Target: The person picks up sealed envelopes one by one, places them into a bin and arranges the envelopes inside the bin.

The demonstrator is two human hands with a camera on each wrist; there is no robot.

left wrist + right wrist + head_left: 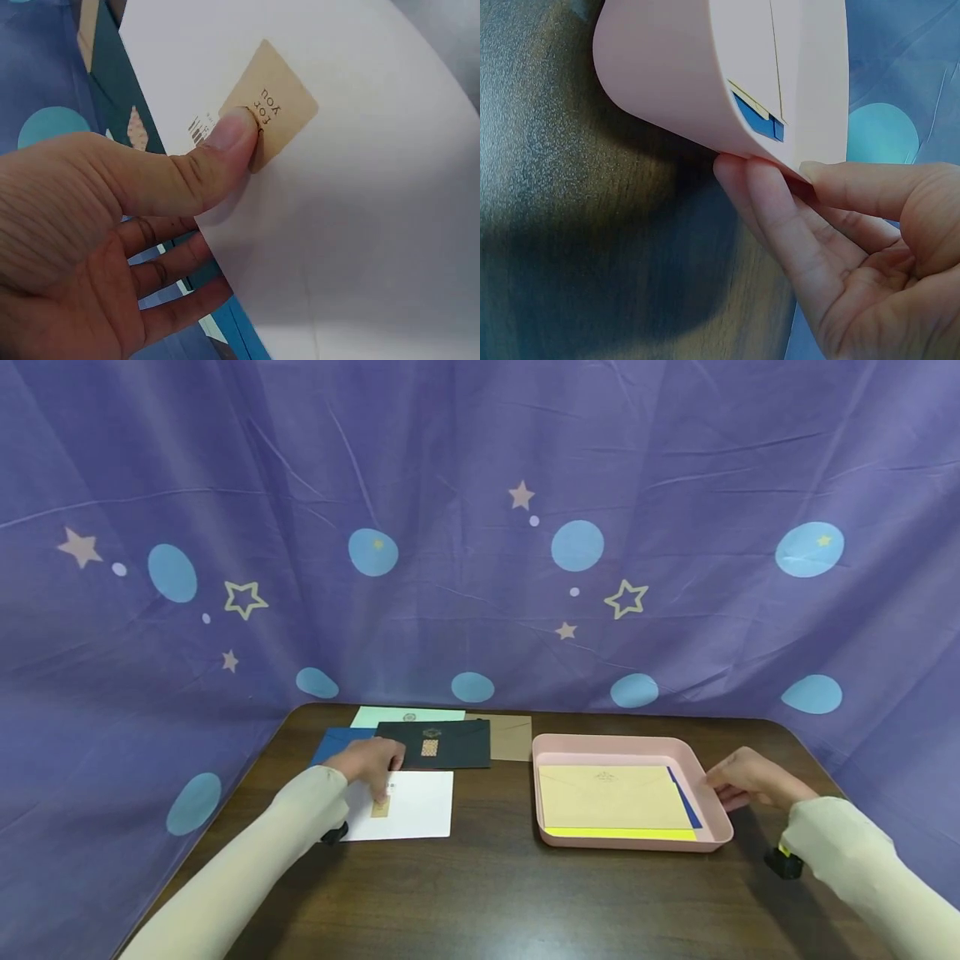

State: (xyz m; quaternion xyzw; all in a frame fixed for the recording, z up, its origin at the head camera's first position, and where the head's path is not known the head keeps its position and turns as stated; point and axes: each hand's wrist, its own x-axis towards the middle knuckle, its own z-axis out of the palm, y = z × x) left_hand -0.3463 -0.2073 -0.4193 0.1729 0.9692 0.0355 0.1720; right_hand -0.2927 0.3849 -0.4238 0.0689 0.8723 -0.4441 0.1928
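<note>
My left hand (371, 763) pinches the edge of a white envelope (420, 810), thumb on top and fingers underneath. The thumb lies partly over a tan "for you" sticker (289, 105) on the envelope. At the other side, my right hand (759, 777) holds the right rim of a pink tray (611, 745) between thumb and fingers. Inside the tray lie a cream envelope (611, 802), a yellow one (622, 834) below it and a dark blue one (686, 802) showing at the right.
Behind the white envelope, a black envelope (465, 745) overlaps a blue envelope (330, 742), a mint-green envelope (375, 717) and a brown envelope (513, 737). All lie on a dark wooden table (495, 893). A purple patterned curtain (465, 510) hangs behind it.
</note>
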